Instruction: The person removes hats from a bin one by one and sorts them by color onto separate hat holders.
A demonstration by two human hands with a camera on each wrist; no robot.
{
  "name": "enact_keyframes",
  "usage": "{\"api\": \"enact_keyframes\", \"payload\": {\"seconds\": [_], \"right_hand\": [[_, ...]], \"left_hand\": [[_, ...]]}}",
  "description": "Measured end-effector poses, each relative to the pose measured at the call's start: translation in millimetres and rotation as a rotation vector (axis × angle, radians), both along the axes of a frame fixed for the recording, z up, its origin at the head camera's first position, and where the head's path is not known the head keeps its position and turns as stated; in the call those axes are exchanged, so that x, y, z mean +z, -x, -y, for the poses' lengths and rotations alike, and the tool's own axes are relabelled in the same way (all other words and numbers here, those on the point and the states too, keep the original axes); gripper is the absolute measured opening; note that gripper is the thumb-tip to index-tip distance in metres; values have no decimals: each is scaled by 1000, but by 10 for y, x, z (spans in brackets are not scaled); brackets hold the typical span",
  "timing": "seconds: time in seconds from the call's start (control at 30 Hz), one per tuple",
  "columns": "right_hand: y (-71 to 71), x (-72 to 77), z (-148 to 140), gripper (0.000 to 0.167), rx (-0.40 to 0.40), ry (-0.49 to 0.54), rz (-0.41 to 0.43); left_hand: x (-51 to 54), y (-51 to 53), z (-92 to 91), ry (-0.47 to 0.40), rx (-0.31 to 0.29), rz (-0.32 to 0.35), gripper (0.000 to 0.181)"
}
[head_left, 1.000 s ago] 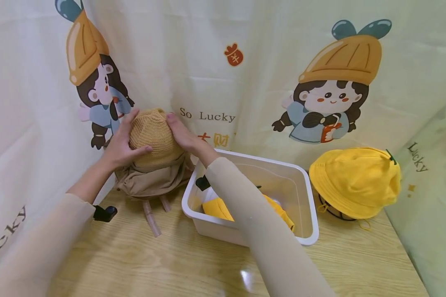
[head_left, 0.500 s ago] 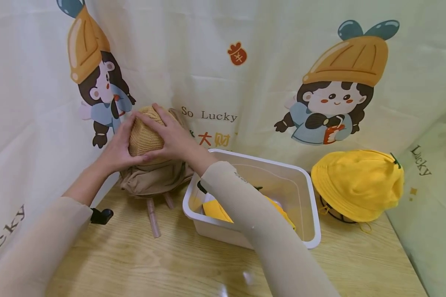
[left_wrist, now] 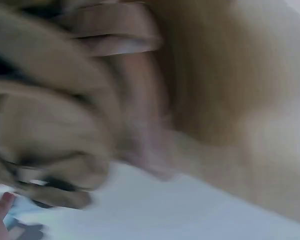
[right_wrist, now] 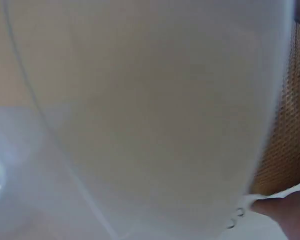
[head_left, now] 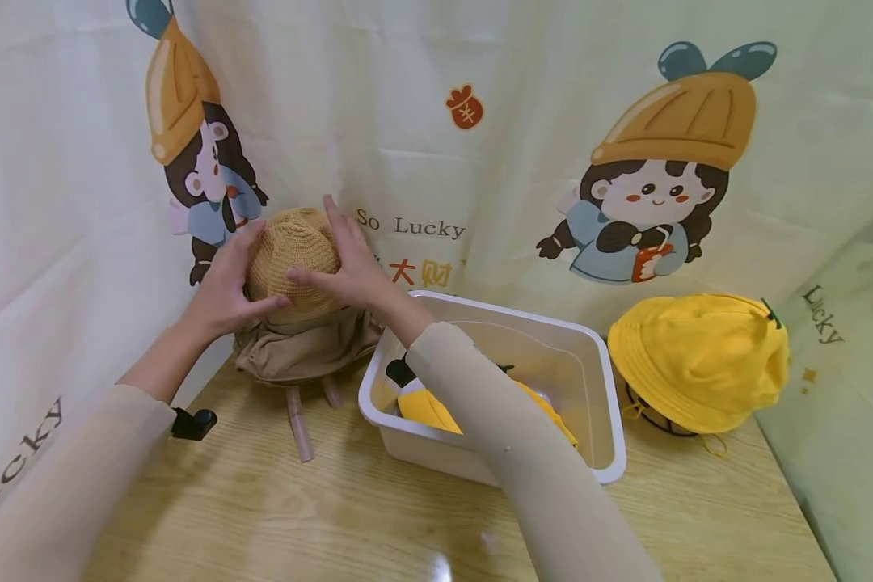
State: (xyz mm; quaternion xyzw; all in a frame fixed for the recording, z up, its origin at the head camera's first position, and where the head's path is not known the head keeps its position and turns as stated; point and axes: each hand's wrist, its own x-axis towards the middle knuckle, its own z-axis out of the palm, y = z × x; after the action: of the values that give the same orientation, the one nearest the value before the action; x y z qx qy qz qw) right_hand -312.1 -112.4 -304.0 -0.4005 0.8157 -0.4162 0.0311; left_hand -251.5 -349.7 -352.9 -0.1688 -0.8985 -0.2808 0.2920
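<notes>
A tan knitted hat (head_left: 291, 250) sits on top of a brown cloth piece (head_left: 305, 356) with pale straps, whose kind I cannot tell. My left hand (head_left: 221, 287) lies along the hat's left side, fingers and thumb stretched out. On the other side is my right hand (head_left: 360, 271), its fingers spread upward and its thumb touching the hat's front. In the left wrist view the brown cloth (left_wrist: 55, 120) is blurred, with a fingertip at the lower left corner. At the right edge of the right wrist view, the knitted hat (right_wrist: 290, 125) shows above a fingertip.
A white plastic bin (head_left: 491, 477) holding yellow cloth (head_left: 428, 410) stands below my right forearm. To its right, a yellow bucket hat (head_left: 698, 364) rests on a black wire stand. A printed curtain (head_left: 509, 162) hangs behind the wooden tabletop (head_left: 320, 525).
My right hand first closed over the hat's front and top, its fingers near the left hand. It has since drawn back to the right, with fingers spread. The left hand stays at the hat's side.
</notes>
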Motion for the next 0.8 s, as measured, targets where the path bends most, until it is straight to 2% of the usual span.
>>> {"api": "enact_keyframes", "payload": {"seconds": [0.07, 0.13, 0.23, 0.33, 0.47, 0.57, 0.7, 0.8], "right_hand": [[42, -56, -24, 111, 0, 75, 127], [84, -101, -66, 106, 14, 103, 202], [136, -137, -136, 97, 35, 71, 261], [160, -151, -184, 98, 29, -30, 286], [170, -173, -183, 107, 20, -148, 326], [180, -195, -159, 114, -4, -195, 354], [208, -224, -127, 118, -22, -180, 356], [197, -214, -123, 115, -15, -121, 295]], "left_hand": [[153, 41, -69, 51, -15, -76, 104], [285, 99, -154, 113, -40, -132, 99], [374, 186, -246, 211, -93, -169, 97], [328, 223, -272, 213, -101, -150, 97], [198, 230, -253, 132, -76, -122, 96], [133, 251, -241, 96, -84, -131, 96], [112, 281, -223, 107, -106, -149, 95], [156, 268, -197, 136, -127, -147, 96]]}}
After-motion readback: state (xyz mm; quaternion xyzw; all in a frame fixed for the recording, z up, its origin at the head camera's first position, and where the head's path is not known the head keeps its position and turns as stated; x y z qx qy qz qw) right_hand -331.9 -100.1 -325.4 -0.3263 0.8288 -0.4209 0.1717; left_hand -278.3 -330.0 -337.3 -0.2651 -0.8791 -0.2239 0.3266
